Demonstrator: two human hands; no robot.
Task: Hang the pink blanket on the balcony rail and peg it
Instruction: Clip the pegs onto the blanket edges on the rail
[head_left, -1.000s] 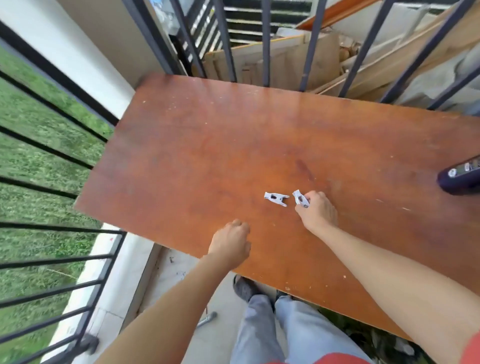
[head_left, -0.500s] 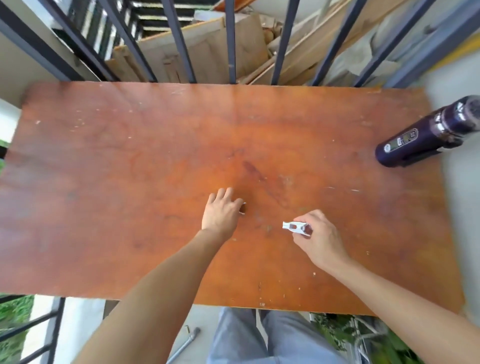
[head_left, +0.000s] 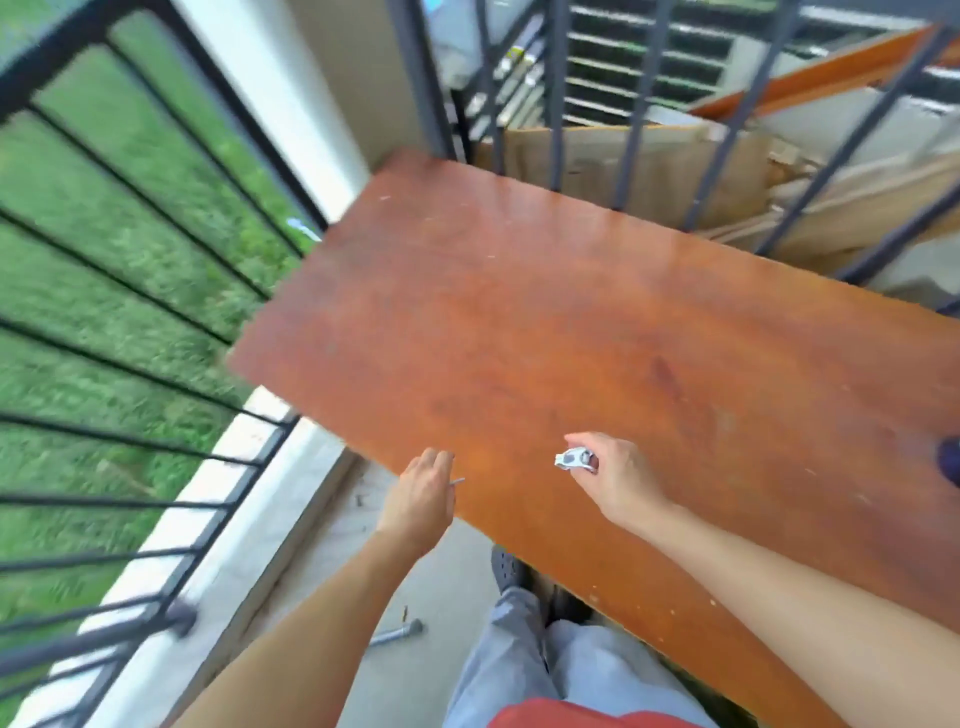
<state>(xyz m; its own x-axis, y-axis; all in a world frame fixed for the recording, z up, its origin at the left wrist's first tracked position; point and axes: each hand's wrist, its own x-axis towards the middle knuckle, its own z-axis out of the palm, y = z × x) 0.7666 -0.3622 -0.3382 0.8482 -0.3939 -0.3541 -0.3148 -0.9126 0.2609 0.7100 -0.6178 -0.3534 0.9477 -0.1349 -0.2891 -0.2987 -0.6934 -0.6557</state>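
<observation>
Pegs now off the table (head_left: 571, 312): right hand (head_left: 618, 480) pinches a peg (head_left: 574, 460), left hand (head_left: 421, 499) curls, apparently, round the second peg (head_left: 457, 481); pink blanket unseen, so pegging at the left rail (head_left: 176, 621) waits.

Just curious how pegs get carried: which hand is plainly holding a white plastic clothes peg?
The right hand, over the reddish-brown wooden board, pinches the white plastic clothes peg. From the left hand only a thin pale sliver pokes out.
</observation>
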